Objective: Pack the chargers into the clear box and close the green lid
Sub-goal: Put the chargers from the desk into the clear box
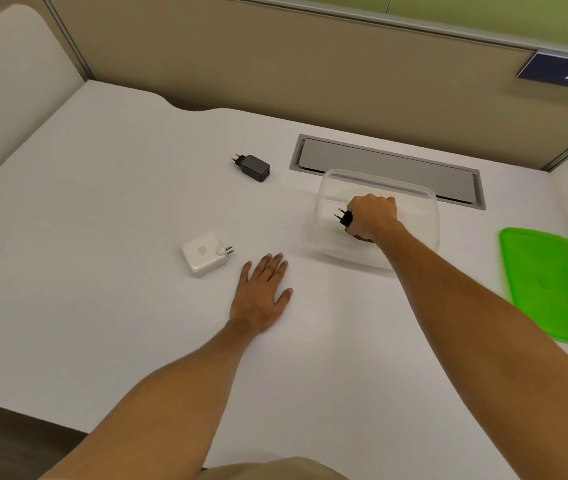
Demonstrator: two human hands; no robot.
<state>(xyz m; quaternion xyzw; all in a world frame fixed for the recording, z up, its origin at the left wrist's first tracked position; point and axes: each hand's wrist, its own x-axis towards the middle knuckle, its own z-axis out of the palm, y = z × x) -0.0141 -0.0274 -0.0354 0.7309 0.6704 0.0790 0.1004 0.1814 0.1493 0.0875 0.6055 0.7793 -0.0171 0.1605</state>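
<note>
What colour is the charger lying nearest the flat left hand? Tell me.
White, seen in the head view: the charger lies on the table just beside the left hand.

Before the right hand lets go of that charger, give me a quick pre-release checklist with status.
1. Right hand over the clear box: ok.
2. Black charger gripped, prongs pointing left: ok.
3. Charger resting on the box floor: cannot tell, hand hides it.
4. Left hand flat on the table, free for the white charger: ok.
5. Second black charger packed: not ok, it lies on the table.
6. Green lid off, clear of the box: ok.
</note>
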